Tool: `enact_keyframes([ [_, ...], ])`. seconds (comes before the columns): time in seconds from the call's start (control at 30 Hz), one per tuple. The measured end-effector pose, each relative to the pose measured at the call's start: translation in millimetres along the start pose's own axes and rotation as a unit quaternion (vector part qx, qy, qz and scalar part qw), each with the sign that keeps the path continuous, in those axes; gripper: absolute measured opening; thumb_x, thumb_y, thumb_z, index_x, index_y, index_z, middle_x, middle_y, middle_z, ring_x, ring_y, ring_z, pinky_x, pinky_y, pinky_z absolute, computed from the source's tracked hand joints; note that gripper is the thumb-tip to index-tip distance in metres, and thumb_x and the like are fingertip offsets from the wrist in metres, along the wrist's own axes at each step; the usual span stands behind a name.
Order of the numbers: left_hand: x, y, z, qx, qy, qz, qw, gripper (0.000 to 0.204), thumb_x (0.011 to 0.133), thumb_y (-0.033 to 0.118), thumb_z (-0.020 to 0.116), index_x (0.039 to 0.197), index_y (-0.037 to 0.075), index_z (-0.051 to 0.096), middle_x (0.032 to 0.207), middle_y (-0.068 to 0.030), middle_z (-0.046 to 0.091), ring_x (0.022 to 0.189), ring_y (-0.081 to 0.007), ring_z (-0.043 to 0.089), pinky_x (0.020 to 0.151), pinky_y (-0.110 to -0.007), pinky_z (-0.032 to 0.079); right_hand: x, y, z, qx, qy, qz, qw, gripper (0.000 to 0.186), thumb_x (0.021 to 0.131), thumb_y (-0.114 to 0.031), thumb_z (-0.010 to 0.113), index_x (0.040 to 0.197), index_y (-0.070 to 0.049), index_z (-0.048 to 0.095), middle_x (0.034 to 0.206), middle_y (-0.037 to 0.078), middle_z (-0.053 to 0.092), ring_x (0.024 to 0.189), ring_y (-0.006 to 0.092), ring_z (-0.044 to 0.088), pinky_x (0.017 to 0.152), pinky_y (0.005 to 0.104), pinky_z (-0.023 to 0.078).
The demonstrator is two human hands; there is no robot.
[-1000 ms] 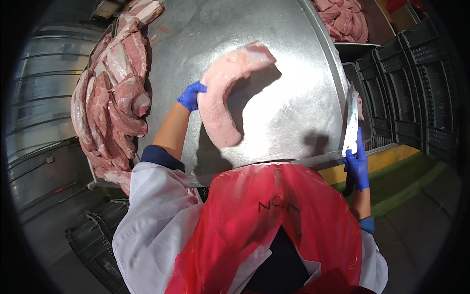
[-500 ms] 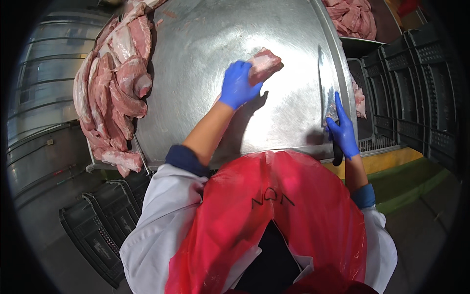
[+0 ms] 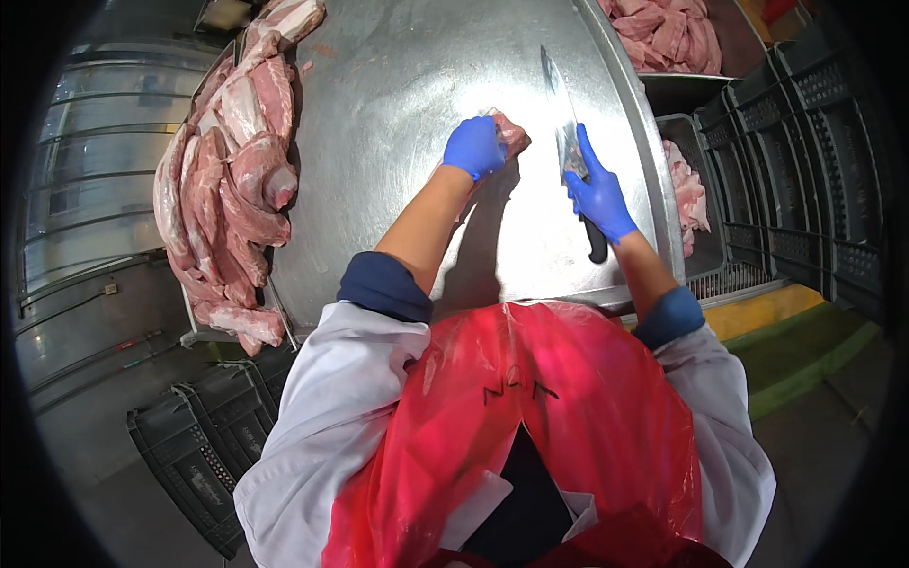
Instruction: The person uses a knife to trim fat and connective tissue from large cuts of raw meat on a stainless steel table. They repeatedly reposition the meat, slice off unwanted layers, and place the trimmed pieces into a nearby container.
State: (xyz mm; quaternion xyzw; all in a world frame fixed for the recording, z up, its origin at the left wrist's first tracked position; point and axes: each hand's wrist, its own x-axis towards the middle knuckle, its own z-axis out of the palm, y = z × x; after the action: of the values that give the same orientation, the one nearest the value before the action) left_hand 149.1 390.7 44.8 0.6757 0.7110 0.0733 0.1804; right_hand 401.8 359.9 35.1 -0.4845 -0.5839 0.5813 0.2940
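Observation:
Over the middle of a steel table [image 3: 379, 104], my left hand [image 3: 473, 149], in a blue glove, is closed on a piece of raw meat [image 3: 514, 135]. Only the meat's far right end shows; the rest is hidden under the hand and forearm. To its right, my right hand [image 3: 600, 197], also gloved in blue, grips a long knife [image 3: 559, 90] by its black handle, with the index finger stretched along the blade. The blade points away from me, apart from the meat.
Long strips of raw meat [image 3: 227, 199] are heaped along the table's left edge. At the far right lies a tray of meat pieces [image 3: 668, 38]. Pale trimmings [image 3: 686, 194] sit in a bin beside the table, with black crates [image 3: 805, 161] beyond and more crates [image 3: 204, 454] at lower left.
My right hand has carried the knife leftward and up toward the meat. My left hand has shifted slightly right, and less of the meat shows past its fingers.

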Motion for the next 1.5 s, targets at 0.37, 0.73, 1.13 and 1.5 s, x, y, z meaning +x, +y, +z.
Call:
enact_keyframes([
  [0.37,2.3,-11.0,-1.0,-0.08,0.059,-0.006,0.995,0.02,0.086,0.017,0.062,0.092,-0.001,0.068,0.088,-0.026,0.068,0.084,-0.0425,0.068,0.075,-0.045,0.053,57.5,7.5,35.6,-0.26,-0.102,-0.086,0.956,0.075,0.097,-0.019,0.055,0.161,-0.032,0.019,0.071,0.018,0.065,0.06,0.0261,0.067,0.06,0.0397,0.057],
  [0.73,5.3,-15.2,-20.2,-0.189,0.064,0.055,0.978,0.022,0.09,0.021,0.067,0.088,-0.001,0.066,0.076,-0.0193,0.067,0.068,-0.0284,0.067,0.068,-0.038,0.052,54.8,-13.0,35.5,-0.062,-0.225,0.063,0.97,0.076,0.095,-0.013,0.057,0.158,-0.043,0.026,0.082,0.008,0.064,0.064,0.0143,0.062,0.062,0.031,0.056],
  [1.13,22.6,-38.5,-32.9,-0.161,0.012,-0.007,0.987,0.02,0.09,0.02,0.065,0.085,0.001,0.064,0.072,-0.0103,0.065,0.067,-0.0167,0.061,0.066,-0.033,0.05,63.9,-6.7,58.4,-0.028,-0.241,0.082,0.967,0.075,0.097,-0.01,0.057,0.16,-0.035,0.026,0.087,0.011,0.065,0.064,0.0151,0.061,0.062,0.0324,0.057],
  [1.5,24.2,-47.3,-49.0,-0.242,-0.011,-0.005,0.97,0.015,0.092,0.016,0.064,0.087,0.002,0.064,0.079,-0.0052,0.067,0.073,-0.0122,0.06,0.069,-0.03,0.049,62.8,-7.7,78.7,-0.048,-0.242,0.078,0.966,0.075,0.098,-0.015,0.057,0.161,-0.032,0.021,0.083,0.009,0.065,0.066,0.015,0.063,0.062,0.0312,0.056],
])
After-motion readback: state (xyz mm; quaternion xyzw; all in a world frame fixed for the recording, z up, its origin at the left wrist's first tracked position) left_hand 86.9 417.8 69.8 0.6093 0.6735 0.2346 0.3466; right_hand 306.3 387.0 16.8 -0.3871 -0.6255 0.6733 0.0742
